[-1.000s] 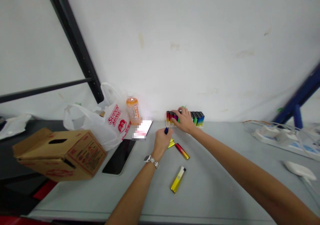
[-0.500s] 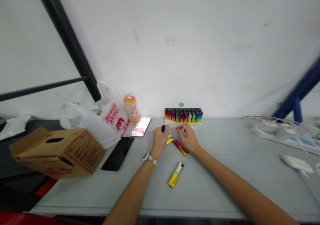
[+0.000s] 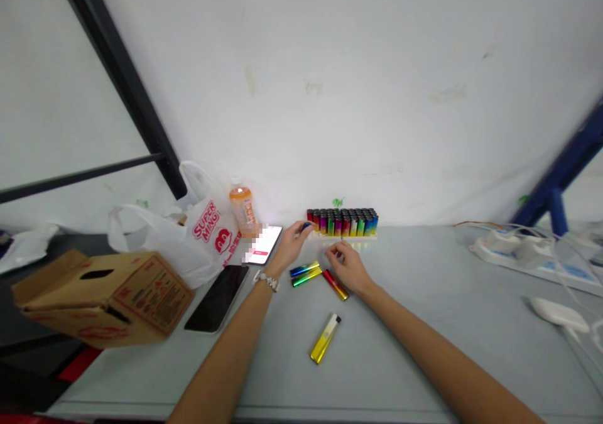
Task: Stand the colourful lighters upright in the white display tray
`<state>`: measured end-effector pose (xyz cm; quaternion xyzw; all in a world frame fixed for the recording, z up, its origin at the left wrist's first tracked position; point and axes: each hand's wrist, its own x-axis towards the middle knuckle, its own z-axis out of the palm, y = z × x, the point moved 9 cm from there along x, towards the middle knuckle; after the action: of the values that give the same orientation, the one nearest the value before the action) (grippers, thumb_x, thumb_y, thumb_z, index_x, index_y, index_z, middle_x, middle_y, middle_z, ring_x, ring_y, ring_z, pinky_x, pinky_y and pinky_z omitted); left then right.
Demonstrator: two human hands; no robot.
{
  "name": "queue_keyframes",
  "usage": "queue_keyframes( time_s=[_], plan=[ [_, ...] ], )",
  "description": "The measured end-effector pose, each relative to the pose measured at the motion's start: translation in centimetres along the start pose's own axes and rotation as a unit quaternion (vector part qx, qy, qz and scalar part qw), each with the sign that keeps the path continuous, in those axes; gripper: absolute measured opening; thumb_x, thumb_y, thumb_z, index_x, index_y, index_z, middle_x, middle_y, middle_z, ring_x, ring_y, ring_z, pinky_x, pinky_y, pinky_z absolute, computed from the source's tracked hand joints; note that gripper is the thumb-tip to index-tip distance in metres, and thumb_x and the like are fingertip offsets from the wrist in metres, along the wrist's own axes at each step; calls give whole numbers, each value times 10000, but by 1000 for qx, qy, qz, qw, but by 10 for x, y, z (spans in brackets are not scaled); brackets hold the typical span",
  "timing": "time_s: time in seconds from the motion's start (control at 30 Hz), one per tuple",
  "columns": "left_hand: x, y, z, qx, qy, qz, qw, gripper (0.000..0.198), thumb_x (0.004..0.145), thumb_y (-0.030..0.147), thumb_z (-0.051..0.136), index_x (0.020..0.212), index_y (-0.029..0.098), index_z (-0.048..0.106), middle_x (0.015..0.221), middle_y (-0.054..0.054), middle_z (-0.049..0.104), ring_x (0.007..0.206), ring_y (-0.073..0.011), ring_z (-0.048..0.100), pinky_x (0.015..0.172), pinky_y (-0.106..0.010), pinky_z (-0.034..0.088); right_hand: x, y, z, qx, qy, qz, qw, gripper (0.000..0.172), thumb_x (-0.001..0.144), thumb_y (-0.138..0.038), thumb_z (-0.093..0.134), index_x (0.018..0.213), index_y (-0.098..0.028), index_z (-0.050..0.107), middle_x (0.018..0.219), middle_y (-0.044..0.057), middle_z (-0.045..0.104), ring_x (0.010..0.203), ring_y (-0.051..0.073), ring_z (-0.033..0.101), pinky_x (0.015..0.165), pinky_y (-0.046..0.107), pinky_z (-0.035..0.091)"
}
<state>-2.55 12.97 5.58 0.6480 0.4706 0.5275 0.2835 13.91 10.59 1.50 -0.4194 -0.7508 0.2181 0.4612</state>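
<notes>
My left hand (image 3: 292, 242) is closed around a blue lighter (image 3: 308, 225), mostly hidden by the fingers, at the left end of a tray of upright lighters (image 3: 342, 223). These stand tightly packed in rows, coloured from red through green to blue. My right hand (image 3: 349, 267) rests on the table in front of the tray, fingers loosely bent and apart, nothing visible in them. Beside it lies a red and gold lighter (image 3: 335, 284). Between my hands are a blue and yellow lighter (image 3: 304, 269) and a green and yellow lighter (image 3: 306, 277). Closer to me lies a white and yellow lighter (image 3: 325, 339).
On the left are a cardboard box (image 3: 103, 298), a white plastic bag (image 3: 188, 248), an orange drink bottle (image 3: 242, 207), a lit phone (image 3: 264, 245) and a dark tablet-like device (image 3: 217, 298). A power strip (image 3: 537, 257) with cables and a white plug-like piece (image 3: 559, 314) are on the right.
My left hand has moved forward and left with the blue lighter, uncovering the two lighters between my hands. My right hand stays near the red and gold lighter. The view has shifted slightly.
</notes>
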Motion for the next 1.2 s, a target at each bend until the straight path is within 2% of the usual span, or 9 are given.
queue_keyframes(
  time_s=[0.1,0.23,0.47,0.6,0.73,0.83,0.9,1.0,1.2],
  plan=[
    [26,4,-6,57,7,47,997,238,788,305,660,982,178,717,1048,-84,723,966,-206,653,914,-347,501,0,1,2,0,-12,1,1000,126,875,-223,531,786,-201,618,809,27,579,801,180,533,744,305,425],
    [54,-4,-3,98,-13,57,993,226,767,206,647,977,173,724,940,-64,742,841,-190,676,857,-346,537,1,1,3,-11,-22,-1,1000,140,877,-201,533,760,-200,611,783,25,588,825,189,536,775,316,411],
    [72,-15,7,147,-66,66,985,225,762,166,617,958,177,727,961,-56,746,905,-196,684,912,-363,530,1,3,5,-26,-35,-9,999,134,879,-191,543,766,-194,613,793,34,604,829,194,529,775,317,407],
    [73,-19,8,136,-75,54,986,193,751,168,636,920,174,727,954,-63,746,901,-206,692,944,-373,514,1,3,5,-30,-35,-8,999,140,881,-189,540,760,-195,611,784,35,601,823,194,526,771,314,406],
    [66,-22,7,116,-65,51,990,242,787,192,625,1028,193,656,898,-31,721,869,-185,682,889,-351,532,2,3,5,-29,-34,-7,999,148,880,-192,532,751,-195,604,779,34,602,812,192,527,764,310,402],
    [60,-17,5,156,-38,93,983,201,825,204,578,1016,183,640,951,-47,664,916,-184,648,898,-351,526,2,2,4,-27,-29,-9,999,148,877,-193,523,749,-200,596,775,32,604,809,192,530,761,311,402],
    [55,-10,4,227,-11,133,965,217,825,161,538,1004,168,661,1055,-80,609,1007,-202,604,955,-371,499,1,0,3,-31,-27,-8,999,143,869,-190,520,746,-202,592,773,31,604,807,192,533,764,311,404],
    [48,-4,8,345,-9,149,927,393,770,51,479,1090,166,677,1154,-106,552,1084,-233,544,1005,-402,459,-2,-3,1,-70,-45,7,996,89,818,-199,571,729,-199,582,768,38,604,799,195,537,749,307,399],
    [37,3,14,452,-44,123,882,561,770,53,468,1293,209,595,1286,-129,508,1116,-300,515,922,-475,476,-17,-10,5,-224,-173,36,959,154,723,-334,692,703,-197,625,827,88,646,807,235,560,699,319,349]
  ],
)
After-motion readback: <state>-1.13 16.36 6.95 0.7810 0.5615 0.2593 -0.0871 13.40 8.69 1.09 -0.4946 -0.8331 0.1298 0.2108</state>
